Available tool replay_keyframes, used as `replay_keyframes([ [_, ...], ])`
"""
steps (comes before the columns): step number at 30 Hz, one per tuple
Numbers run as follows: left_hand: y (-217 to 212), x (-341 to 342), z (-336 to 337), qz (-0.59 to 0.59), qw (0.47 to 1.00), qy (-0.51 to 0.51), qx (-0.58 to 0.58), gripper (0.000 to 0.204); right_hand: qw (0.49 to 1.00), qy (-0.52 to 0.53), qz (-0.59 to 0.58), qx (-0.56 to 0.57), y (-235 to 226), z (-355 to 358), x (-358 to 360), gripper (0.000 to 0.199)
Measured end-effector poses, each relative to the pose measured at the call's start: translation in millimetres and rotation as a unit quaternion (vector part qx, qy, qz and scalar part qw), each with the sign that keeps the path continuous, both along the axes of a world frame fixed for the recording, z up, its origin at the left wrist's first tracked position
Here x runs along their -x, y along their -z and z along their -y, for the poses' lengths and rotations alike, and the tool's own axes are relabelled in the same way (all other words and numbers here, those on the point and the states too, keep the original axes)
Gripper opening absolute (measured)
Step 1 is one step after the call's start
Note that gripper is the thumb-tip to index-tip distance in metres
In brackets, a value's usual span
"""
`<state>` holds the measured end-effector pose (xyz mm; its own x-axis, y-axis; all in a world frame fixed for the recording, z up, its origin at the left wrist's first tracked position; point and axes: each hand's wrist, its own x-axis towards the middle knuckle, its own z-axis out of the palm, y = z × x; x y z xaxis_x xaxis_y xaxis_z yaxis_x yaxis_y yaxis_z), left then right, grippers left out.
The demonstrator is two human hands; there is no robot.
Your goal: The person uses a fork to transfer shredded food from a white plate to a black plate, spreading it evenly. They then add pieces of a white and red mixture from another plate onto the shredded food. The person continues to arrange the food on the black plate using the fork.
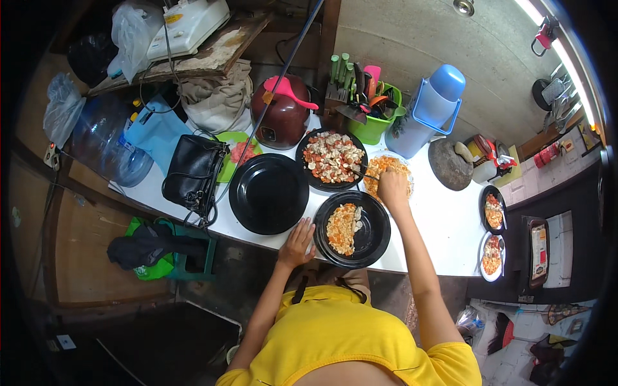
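Note:
My right hand point(391, 188) is closed on a thin dark utensil point(369, 175), perhaps a spoon; its far end is hard to make out. This hand is over a white plate point(412, 182) of orange, grainy food. My left hand point(297, 244) lies flat at the table's front edge, fingers stretched out, between an unfilled black plate point(269, 193) and a black plate point(376, 241). The latter holds orange, rice-like food point(343, 231) with pale slices at its right edge. Behind it, another black plate holds chopped red and pale pieces point(333, 156).
At the back stand a dark red rice cooker point(278, 116), a green utensil basket point(372, 132) and a blue flask point(428, 116). A stone mortar point(449, 166) sits to the right. Two filled plates point(494, 212) are at the far right. A black handbag point(194, 174) lies left.

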<state>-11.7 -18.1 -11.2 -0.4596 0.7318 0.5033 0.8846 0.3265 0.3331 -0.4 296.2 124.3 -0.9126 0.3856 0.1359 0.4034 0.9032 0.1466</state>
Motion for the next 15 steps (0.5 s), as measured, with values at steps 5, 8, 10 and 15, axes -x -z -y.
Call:
replay_keyframes([
  [5,5,-1,0,0.000,1.000,-0.019,0.000,0.059,0.989,0.084,-0.090,0.078,35,44,-13,0.009],
  [8,4,-1,1,0.002,1.000,-0.019,0.001,0.059,0.980,0.123,-0.091,0.129,40,57,-17,0.016],
  [10,4,-2,1,0.003,1.000,-0.018,0.002,0.060,0.978,0.127,-0.084,0.141,35,58,-19,0.019],
  [15,2,-3,2,0.010,1.000,-0.017,-0.009,0.059,0.981,0.119,-0.075,0.136,27,55,-15,0.022],
])
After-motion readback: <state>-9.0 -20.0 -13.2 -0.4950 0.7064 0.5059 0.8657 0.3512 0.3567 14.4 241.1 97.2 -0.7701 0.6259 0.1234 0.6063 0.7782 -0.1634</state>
